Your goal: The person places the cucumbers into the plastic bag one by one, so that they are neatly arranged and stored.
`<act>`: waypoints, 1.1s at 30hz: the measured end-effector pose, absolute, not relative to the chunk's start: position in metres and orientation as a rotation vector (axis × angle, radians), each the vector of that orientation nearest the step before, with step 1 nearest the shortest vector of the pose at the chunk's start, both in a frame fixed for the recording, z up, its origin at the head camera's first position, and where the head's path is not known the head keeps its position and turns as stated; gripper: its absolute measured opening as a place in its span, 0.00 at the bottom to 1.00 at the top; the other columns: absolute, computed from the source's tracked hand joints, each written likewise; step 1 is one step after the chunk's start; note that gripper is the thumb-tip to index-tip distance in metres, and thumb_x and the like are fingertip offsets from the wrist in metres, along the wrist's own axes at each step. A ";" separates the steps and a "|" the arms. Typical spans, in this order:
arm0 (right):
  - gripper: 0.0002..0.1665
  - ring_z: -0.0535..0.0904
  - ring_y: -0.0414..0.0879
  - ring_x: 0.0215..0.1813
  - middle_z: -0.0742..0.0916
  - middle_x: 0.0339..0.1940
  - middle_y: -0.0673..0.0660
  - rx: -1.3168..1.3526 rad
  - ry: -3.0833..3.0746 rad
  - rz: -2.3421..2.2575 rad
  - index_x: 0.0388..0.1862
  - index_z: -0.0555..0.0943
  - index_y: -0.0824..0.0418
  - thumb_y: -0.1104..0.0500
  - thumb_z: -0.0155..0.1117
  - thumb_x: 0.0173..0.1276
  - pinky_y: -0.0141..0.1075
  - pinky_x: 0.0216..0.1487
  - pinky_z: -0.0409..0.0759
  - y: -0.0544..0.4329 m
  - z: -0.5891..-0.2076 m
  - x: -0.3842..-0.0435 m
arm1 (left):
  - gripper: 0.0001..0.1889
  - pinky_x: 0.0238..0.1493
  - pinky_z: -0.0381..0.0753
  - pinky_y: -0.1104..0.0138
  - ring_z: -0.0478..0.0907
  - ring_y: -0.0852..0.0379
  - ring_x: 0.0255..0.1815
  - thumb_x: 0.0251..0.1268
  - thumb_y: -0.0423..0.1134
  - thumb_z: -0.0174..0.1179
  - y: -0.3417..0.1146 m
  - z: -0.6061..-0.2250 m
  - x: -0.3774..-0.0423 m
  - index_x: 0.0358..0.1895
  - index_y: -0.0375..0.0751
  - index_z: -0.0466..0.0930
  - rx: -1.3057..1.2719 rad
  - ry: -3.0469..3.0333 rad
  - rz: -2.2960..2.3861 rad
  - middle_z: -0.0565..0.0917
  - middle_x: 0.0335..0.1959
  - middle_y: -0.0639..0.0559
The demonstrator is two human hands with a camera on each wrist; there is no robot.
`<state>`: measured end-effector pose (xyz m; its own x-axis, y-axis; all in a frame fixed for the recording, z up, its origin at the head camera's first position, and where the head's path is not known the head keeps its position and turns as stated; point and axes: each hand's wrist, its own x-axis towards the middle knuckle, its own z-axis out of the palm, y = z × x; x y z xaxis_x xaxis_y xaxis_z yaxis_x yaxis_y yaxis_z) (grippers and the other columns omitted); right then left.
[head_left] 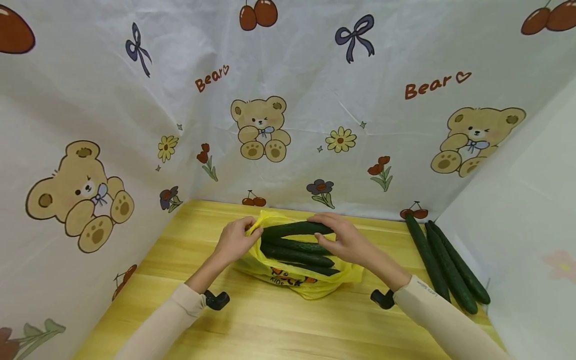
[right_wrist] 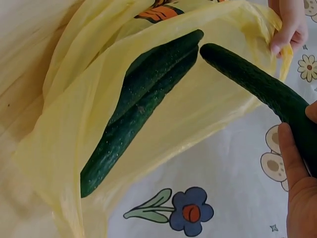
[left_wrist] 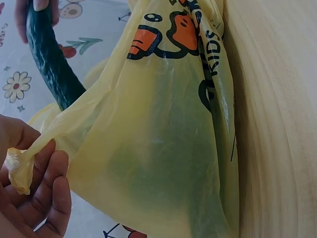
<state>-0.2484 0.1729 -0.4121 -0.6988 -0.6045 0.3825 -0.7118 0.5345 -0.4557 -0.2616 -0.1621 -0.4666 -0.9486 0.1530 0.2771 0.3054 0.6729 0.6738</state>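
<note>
A yellow plastic bag [head_left: 310,290] with a cartoon print and lettering lies on the wooden table, its mouth spread open. Its rim is pinched at the left side by my left hand [head_left: 236,241]; the left wrist view shows the bunched plastic [left_wrist: 21,171] between thumb and fingers. My right hand [head_left: 346,242] grips one end of a dark green cucumber [head_left: 288,229], thumb on one side and fingers on the other. That cucumber's free end [right_wrist: 213,53] points into the bag's mouth. Several more cucumbers [head_left: 297,256] lie side by side inside, partly hidden by the plastic.
Three loose cucumbers [head_left: 450,265] lie together at the table's right edge. White sheeting [head_left: 297,75] printed with bears and flowers rises behind and at the left; a pale wall [head_left: 531,220] stands at right. Black curved pieces [head_left: 218,300] sit at both wrists.
</note>
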 end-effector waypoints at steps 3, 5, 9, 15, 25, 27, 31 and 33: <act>0.25 0.79 0.59 0.75 0.83 0.73 0.62 1.153 -2.581 0.887 0.74 0.79 0.61 0.60 0.66 0.80 0.57 0.67 0.83 0.165 -0.417 -0.253 | 0.08 0.22 0.57 0.69 0.60 0.59 0.16 0.78 0.48 0.65 -0.163 -0.466 -0.261 0.37 0.52 0.84 -0.371 -2.685 -1.133 0.75 0.21 0.55; 0.25 0.80 0.59 0.74 0.84 0.72 0.63 1.176 -2.565 0.861 0.73 0.79 0.62 0.61 0.66 0.80 0.56 0.66 0.84 0.163 -0.418 -0.255 | 0.08 0.23 0.57 0.68 0.60 0.59 0.17 0.78 0.48 0.65 -0.162 -0.466 -0.261 0.37 0.52 0.84 -0.374 -2.684 -1.136 0.75 0.22 0.55; 0.24 0.85 0.58 0.65 0.86 0.68 0.62 1.229 -2.529 0.771 0.70 0.80 0.64 0.64 0.66 0.78 0.53 0.57 0.86 0.163 -0.418 -0.262 | 0.08 0.23 0.58 0.68 0.60 0.58 0.17 0.78 0.48 0.64 -0.162 -0.465 -0.261 0.37 0.53 0.83 -0.375 -2.684 -1.141 0.75 0.22 0.55; 0.24 0.87 0.53 0.58 0.87 0.65 0.59 1.220 -2.623 0.502 0.69 0.81 0.61 0.61 0.71 0.75 0.50 0.56 0.87 0.170 -0.413 -0.270 | 0.08 0.22 0.59 0.68 0.61 0.58 0.16 0.78 0.47 0.65 -0.161 -0.465 -0.260 0.37 0.53 0.84 -0.365 -2.678 -1.162 0.75 0.22 0.54; 0.24 0.82 0.42 0.35 0.89 0.53 0.57 1.112 -2.859 0.172 0.61 0.83 0.58 0.58 0.79 0.68 0.39 0.39 0.83 0.184 -0.425 -0.282 | 0.09 0.22 0.58 0.68 0.60 0.58 0.17 0.79 0.47 0.64 -0.162 -0.467 -0.258 0.36 0.53 0.82 -0.369 -2.677 -1.162 0.75 0.22 0.54; 0.24 0.81 0.40 0.33 0.88 0.53 0.56 1.094 -2.895 0.137 0.61 0.83 0.56 0.57 0.80 0.68 0.39 0.39 0.83 0.187 -0.429 -0.283 | 0.09 0.22 0.58 0.68 0.61 0.58 0.17 0.78 0.47 0.64 -0.163 -0.466 -0.258 0.36 0.52 0.83 -0.372 -2.680 -1.162 0.76 0.23 0.54; 0.24 0.80 0.39 0.31 0.88 0.54 0.54 1.089 -2.921 0.098 0.61 0.83 0.55 0.56 0.80 0.68 0.38 0.36 0.82 0.190 -0.433 -0.285 | 0.08 0.21 0.58 0.69 0.61 0.59 0.16 0.78 0.47 0.64 -0.163 -0.466 -0.258 0.37 0.52 0.84 -0.370 -2.678 -1.168 0.78 0.23 0.54; 0.24 0.81 0.40 0.32 0.88 0.55 0.54 1.097 -2.911 0.095 0.61 0.84 0.54 0.56 0.80 0.68 0.38 0.36 0.82 0.190 -0.434 -0.286 | 0.08 0.22 0.58 0.68 0.60 0.59 0.16 0.78 0.47 0.64 -0.164 -0.466 -0.258 0.37 0.52 0.84 -0.370 -2.675 -1.166 0.77 0.22 0.54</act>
<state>-0.2862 0.1902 -0.4338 -0.7511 -0.6584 0.0486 -0.6601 0.7497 -0.0466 -0.2575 -0.1638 -0.4663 -0.9486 0.1476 0.2799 0.3056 0.6574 0.6888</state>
